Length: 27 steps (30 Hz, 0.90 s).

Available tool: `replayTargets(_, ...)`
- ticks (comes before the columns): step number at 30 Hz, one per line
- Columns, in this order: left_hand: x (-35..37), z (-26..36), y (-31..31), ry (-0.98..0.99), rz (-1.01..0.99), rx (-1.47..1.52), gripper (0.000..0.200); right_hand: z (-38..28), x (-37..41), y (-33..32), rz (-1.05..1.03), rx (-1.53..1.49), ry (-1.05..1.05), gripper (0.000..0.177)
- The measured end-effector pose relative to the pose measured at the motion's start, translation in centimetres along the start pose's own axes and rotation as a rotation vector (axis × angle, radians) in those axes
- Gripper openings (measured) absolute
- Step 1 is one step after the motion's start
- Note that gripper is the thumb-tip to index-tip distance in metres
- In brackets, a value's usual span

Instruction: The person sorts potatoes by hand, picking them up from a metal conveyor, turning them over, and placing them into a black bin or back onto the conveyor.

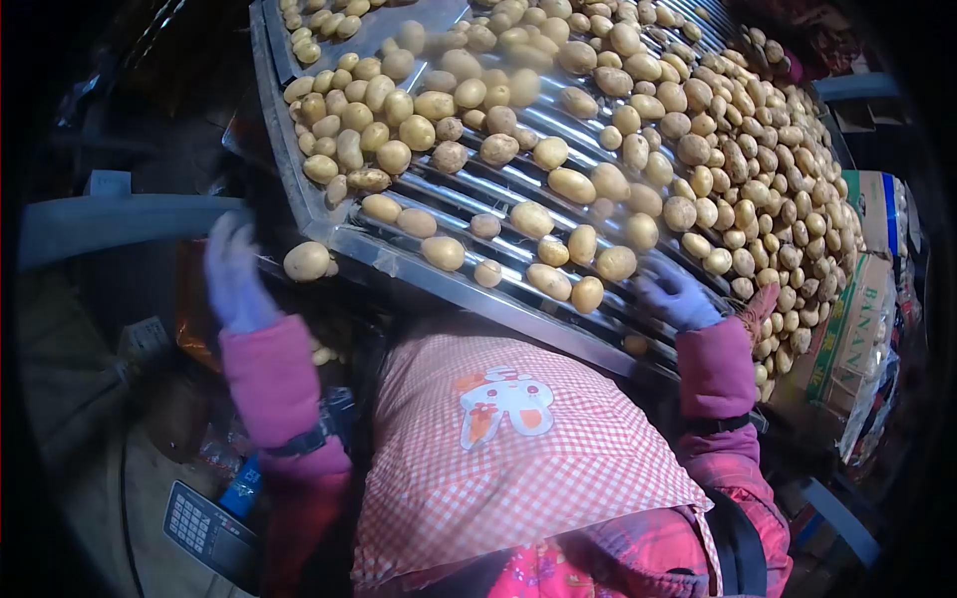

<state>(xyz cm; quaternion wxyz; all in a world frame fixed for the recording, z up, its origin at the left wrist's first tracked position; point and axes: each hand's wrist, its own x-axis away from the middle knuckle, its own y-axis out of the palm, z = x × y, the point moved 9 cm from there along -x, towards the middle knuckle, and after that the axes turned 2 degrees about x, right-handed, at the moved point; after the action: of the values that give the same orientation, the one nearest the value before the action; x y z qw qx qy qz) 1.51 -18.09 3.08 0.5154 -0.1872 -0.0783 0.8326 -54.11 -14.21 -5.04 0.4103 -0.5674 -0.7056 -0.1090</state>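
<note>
My left hand [239, 277], in a pale lilac glove, is off the left corner of the roller table [459, 284], its fingers stretched out and slightly blurred. Just right of it, apart from the fingers, a potato [306, 261] shows outside the metal rim, with a smaller one partly behind it. My right hand [680, 293], gloved alike, reaches over the near rim at the right, fingers apart and bent towards the rollers. Close to its fingertips lies a potato [616, 263]; I see nothing held. Scattered potatoes [548, 281] rest on the shiny rollers, several smeared by motion.
A dense potato heap [768, 189] covers the table's right side. A reddish glove-like shape [762, 307] sits beside my right wrist. Cartons [855, 344] stand at the right, a grey-blue bar [130, 227] crosses at the left, and a keypad device [207, 533] lies lower left.
</note>
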Motion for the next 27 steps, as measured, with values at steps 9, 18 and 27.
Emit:
replayTargets(9,5.0,6.0,23.2,0.214,-0.77,-0.107,0.046,-7.6,-3.1,8.2,0.102,0.166,-0.418,0.079)
replayTargets(18,6.1,4.4,29.8,0.317,-1.103,-0.774,0.049,-14.2,-5.5,1.0,0.568,0.741,-0.677,0.045)
replayTargets(27,5.2,2.3,26.8,-0.866,-0.903,0.961,0.043,-16.6,-7.9,4.3,0.473,0.93,-0.591,0.046)
